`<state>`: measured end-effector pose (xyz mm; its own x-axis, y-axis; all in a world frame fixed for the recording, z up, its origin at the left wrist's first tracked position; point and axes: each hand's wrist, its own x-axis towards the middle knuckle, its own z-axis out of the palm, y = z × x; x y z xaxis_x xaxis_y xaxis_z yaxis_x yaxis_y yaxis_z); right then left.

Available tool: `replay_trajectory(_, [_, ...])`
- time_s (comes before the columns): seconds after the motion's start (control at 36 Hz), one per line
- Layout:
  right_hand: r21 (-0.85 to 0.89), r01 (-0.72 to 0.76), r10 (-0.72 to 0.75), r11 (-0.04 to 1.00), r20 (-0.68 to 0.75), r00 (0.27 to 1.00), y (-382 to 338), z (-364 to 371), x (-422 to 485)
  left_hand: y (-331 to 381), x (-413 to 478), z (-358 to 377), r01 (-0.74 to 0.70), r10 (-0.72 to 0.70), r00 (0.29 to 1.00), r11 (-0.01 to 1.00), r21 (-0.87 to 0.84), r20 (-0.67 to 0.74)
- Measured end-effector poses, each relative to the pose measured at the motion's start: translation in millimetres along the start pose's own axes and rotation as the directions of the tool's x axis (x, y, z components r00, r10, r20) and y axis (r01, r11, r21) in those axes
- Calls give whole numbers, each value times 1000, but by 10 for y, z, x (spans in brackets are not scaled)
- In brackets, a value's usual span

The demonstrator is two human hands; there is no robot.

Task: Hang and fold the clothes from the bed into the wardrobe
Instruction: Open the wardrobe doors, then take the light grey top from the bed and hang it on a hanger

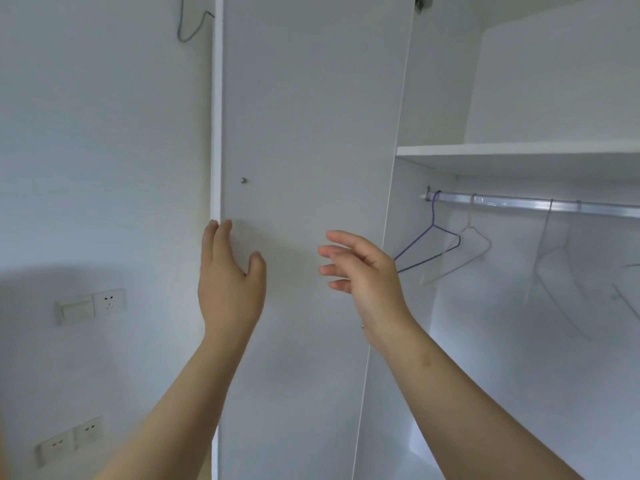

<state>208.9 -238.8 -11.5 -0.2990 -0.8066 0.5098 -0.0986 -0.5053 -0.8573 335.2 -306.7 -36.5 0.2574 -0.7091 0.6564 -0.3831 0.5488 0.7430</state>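
The white wardrobe stands open, its left door [304, 133] swung wide toward me. My left hand [228, 282] lies flat on that door near its outer edge, fingers straight. My right hand [360, 268] hovers in front of the door's hinge side with relaxed fingers and holds nothing. Inside the wardrobe a metal rail [540, 204] carries a blue wire hanger [427, 247], a white hanger [467, 254] and pale hangers [550, 271] further right. No clothes and no bed are in view.
A white shelf [519, 152] sits above the rail. On the wall at left are a switch and socket [91, 304] and lower sockets [69, 439]. A small knob [243, 180] is on the door. A grey cable [190, 26] hangs at top left.
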Motion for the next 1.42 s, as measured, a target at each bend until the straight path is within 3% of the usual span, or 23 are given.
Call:
replay_trajectory(0.14, [-31, -31, 27, 999, -104, 994, 64, -282, -119, 120, -231, 123, -116, 115, 993, 993, -13, -26])
replay_trajectory(0.22, [-40, -70, 61, 997, -195, 979, 122, -515, -252, 243, -512, 268, -154, 167, 980, 981, -114, 111])
replay_trajectory(0.31, [-57, -103, 84, 993, -277, 957, 156, -785, -446, 385, -821, 478, -79, 154, 944, 964, -255, 291])
replay_trajectory(0.44, [-151, -181, 97, 972, -442, 892, 211, -1309, -899, 643, -1372, 887, 84, 153, 799, 929, -360, 582])
replay_trajectory(0.58, [-137, -275, 127, 952, -640, 758, 220, -1832, -1476, 913, -2027, 1232, 160, 218, 589, 912, -377, 778])
replay_trajectory(0.81, [-21, -372, 139, 928, -907, 397, 136, -2333, -2624, 1363, -3192, 1477, 299, 374, 156, 864, -405, 914])
replay_trajectory(0.89, [18, -373, 91, 928, -980, 179, 84, -2412, -3193, 1564, -3711, 1408, 304, 455, -67, 857, -416, 888])
replay_trajectory(0.94, [61, -392, 113, 918, -987, 111, 58, -2388, -3368, 1583, -3868, 1371, 320, 463, -113, 855, -409, 879])
replay_trajectory(1.19, [119, -294, -5, 948, -921, -390, -90, -2089, -4472, 1821, -4870, 735, 369, 566, -535, 824, -430, 627])
replay_trajectory(1.42, [111, -235, -66, 966, -771, -634, -228, -1660, -5083, 1802, -5407, 139, 410, 573, -717, 808, -424, 397])
